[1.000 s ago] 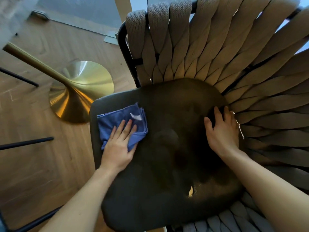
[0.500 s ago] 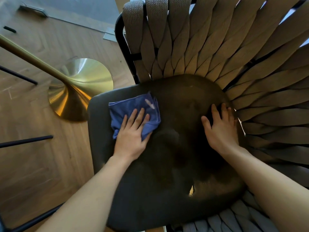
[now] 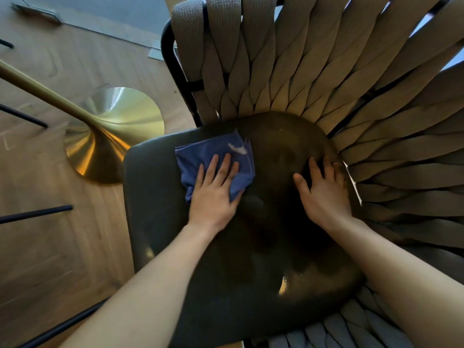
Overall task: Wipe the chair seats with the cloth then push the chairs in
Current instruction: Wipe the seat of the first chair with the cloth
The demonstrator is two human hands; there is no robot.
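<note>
A dark grey chair seat [image 3: 226,285] fills the middle of the head view, ringed at the back and right by woven beige straps [image 3: 313,71]. A folded blue cloth [image 3: 208,151] with a small white tag lies on the seat's upper left part. My left hand [image 3: 213,197] presses flat on the cloth, fingers spread. My right hand [image 3: 324,192] rests flat on the seat's right side beside the straps, holding nothing.
A brass table base [image 3: 110,136] with a slanting brass column stands on the wooden floor [image 3: 50,247] to the left of the chair. Thin black chair legs [image 3: 35,214] of other chairs cross the left edge.
My left hand has slid the blue cloth from the seat's left edge rightward and toward the backrest. My right hand has stayed in place.
</note>
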